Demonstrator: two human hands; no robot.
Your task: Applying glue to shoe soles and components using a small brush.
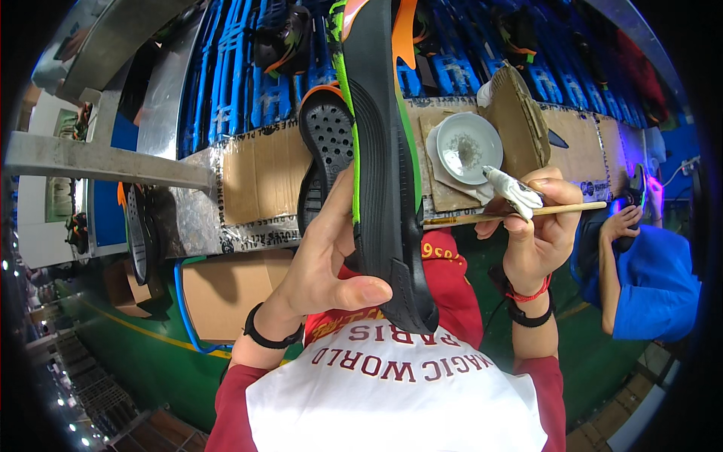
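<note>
My left hand (327, 264) grips a shoe (380, 158) with a black sole, a green edge and orange parts. The shoe stands lengthwise in front of me, its lower end over my lap and the thumb across its side. In my right hand (538, 237), the fingers are closed around a thin wooden brush (568, 209) and a white cloth-wrapped stick (514, 192). The brush tip meets the shoe's right edge, or comes very near it. Just beyond that hand sits a white bowl (488, 137) with a little whitish stuff in it. Behind the held shoe, a second shoe (325, 128) shows its perforated insole.
Cardboard (260, 177) covers the bench before me. A folded cardboard piece (516, 117) stands beside the bowl. Blue racks (226, 83) carrying shoes run along the far side. A metal bar (105, 162) crosses at left. A co-worker in blue (655, 279) works at right.
</note>
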